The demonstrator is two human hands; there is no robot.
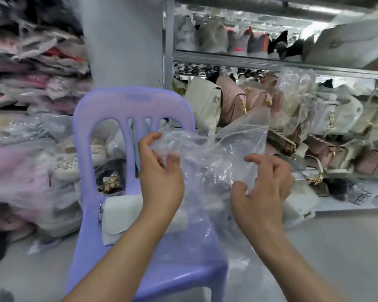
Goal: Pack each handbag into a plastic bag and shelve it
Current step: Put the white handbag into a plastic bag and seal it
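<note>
At the centre of the frame, the left hand (159, 173) and right hand (264, 182) pinch a clear plastic bag (216, 153) above a purple chair (127, 110); a white handbag (120, 214) lies on its seat, lower left.

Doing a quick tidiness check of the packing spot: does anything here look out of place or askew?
Yes. A white handbag lies tilted on the purple chair seat against the backrest, not bagged. More bags in plastic sit on the floor by the shelf. Both hands, left and right, hold a crumpled plastic bag.
</note>
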